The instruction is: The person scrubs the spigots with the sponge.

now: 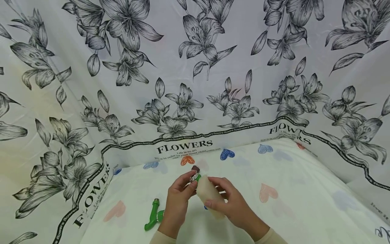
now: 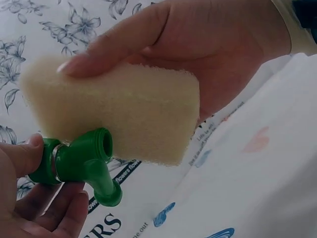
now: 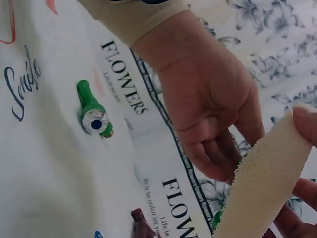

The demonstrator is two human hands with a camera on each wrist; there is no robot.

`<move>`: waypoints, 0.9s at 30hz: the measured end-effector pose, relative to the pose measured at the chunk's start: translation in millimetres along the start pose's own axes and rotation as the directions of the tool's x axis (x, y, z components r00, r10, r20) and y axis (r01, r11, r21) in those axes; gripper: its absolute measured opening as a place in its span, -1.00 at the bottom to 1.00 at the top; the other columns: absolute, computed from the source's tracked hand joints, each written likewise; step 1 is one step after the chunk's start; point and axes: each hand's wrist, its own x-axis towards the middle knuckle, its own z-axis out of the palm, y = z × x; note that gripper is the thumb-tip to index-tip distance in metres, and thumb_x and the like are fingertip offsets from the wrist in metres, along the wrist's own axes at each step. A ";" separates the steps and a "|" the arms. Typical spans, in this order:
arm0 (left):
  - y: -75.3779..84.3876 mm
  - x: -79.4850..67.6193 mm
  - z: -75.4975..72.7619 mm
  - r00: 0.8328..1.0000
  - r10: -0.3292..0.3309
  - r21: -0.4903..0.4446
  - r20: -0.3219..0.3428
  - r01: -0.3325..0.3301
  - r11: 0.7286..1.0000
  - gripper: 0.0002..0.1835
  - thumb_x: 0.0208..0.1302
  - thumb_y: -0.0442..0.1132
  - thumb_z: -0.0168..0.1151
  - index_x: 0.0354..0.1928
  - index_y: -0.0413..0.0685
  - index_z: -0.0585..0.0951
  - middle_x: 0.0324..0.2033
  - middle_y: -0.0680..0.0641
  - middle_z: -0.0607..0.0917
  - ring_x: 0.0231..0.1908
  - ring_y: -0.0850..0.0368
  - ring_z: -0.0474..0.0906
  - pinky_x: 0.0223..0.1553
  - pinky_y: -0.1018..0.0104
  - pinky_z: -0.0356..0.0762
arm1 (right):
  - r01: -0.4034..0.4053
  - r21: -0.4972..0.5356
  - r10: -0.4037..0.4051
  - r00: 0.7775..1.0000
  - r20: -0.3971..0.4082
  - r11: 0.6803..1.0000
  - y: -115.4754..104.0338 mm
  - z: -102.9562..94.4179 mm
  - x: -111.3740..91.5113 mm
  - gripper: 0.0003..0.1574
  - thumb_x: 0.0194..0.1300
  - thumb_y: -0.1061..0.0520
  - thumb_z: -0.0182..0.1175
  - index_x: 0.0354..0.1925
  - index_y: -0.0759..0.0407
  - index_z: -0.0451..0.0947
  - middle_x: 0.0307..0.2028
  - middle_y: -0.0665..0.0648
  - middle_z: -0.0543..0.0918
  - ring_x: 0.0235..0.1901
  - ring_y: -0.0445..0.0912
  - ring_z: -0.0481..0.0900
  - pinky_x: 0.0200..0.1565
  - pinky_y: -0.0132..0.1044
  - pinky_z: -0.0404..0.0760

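Held in my left hand point(image 1: 179, 200) is a green plastic tap point(image 2: 81, 161) with a metal ring; thumb and fingers grip one end of it. My right hand point(image 1: 226, 203) holds a thick beige sponge point(image 1: 210, 196) by its sides, thumb on one face and fingers on the other. In the left wrist view the sponge stands right behind the tap and overlaps it. In the right wrist view the sponge hides most of the tap. A second green tap point(image 1: 153, 215) with a clear knob lies on the cloth, left of my left hand.
Just beyond the left fingertips lies a brown tap point(image 3: 141, 223), partly in view. A white cloth point(image 1: 292, 210) printed with coloured hearts covers the table. Flower-printed curtains point(image 1: 225, 67) hang close around the back and sides.
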 end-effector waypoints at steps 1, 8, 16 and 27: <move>-0.2 -0.3 0.2 1.000 0.003 0.002 -0.003 -0.003 1.000 -0.59 0.18 -0.15 0.37 0.09 0.06 0.61 0.03 -0.15 0.57 -0.03 -0.11 0.57 -0.03 0.08 0.57 | 0.006 -0.015 -0.006 1.000 -0.002 1.000 0.3 1.3 0.1 -0.26 0.12 -0.15 0.39 0.25 -0.32 0.36 0.08 -0.08 0.45 0.01 -0.05 0.45 -0.03 -0.10 0.54; 4.5 -1.3 0.5 0.998 0.041 -0.010 0.053 -0.040 0.999 -0.59 0.21 -0.17 0.34 0.12 -0.02 0.60 0.06 -0.16 0.58 -0.01 -0.15 0.54 -0.02 0.06 0.57 | -0.035 -0.069 0.028 0.996 -0.088 0.997 10.1 -4.8 10.9 -0.26 0.10 -0.25 0.37 0.23 -0.31 0.35 0.05 -0.07 0.45 -0.04 -0.02 0.46 -0.07 -0.11 0.53; 11.7 -1.0 -0.1 0.991 0.075 -0.041 0.108 -0.071 0.997 -0.60 0.24 -0.20 0.31 0.13 -0.03 0.59 0.09 -0.21 0.57 0.04 -0.15 0.53 0.00 0.06 0.55 | -0.129 -0.093 0.110 0.976 -0.187 0.987 20.6 -15.7 23.0 -0.20 0.05 -0.40 0.31 0.24 -0.34 0.35 0.06 -0.10 0.42 -0.02 -0.03 0.42 -0.12 -0.14 0.57; 7.9 3.4 -5.0 0.997 0.063 -0.024 0.048 -0.062 0.998 -0.62 0.23 -0.19 0.32 0.11 -0.02 0.61 0.07 -0.17 0.58 -0.02 -0.13 0.55 0.01 0.09 0.55 | -0.082 -0.028 0.080 0.995 -0.067 0.996 14.2 0.8 18.5 -0.27 0.11 -0.28 0.35 0.23 -0.35 0.34 0.07 -0.07 0.42 0.00 0.00 0.43 -0.05 -0.09 0.51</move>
